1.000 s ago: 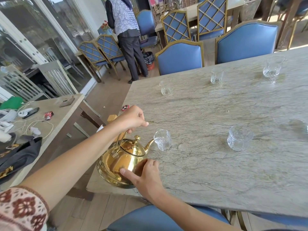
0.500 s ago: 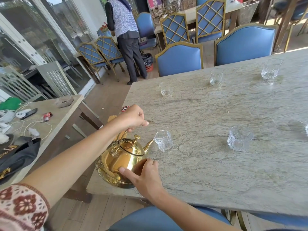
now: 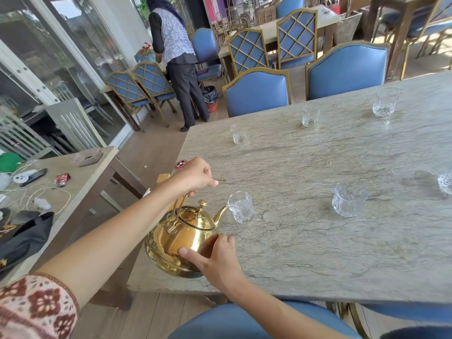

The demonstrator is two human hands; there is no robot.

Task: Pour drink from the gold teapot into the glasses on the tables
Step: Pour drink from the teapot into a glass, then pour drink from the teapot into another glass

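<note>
The gold teapot (image 3: 181,238) hangs tilted over the near left corner of the marble table (image 3: 318,253). My left hand (image 3: 195,176) grips its handle from above. My right hand (image 3: 215,260) presses against its lower side. The spout tip touches the rim of a small clear glass (image 3: 241,210) that holds some clear liquid. Several other glasses stand on the table: a wide one (image 3: 348,201) to the right, one (image 3: 445,182) at the right edge, and three along the far side (image 3: 238,133), (image 3: 310,115), (image 3: 386,102).
Blue padded chairs (image 3: 256,94) line the far side and one seat (image 3: 244,321) is below me. A side table (image 3: 80,177) with cables, a phone and a black bag stands to the left. A person (image 3: 178,59) stands by the windows at the back.
The teapot and both hands have barely moved; the spout stays at the near glass. The camera view has shifted slightly.
</note>
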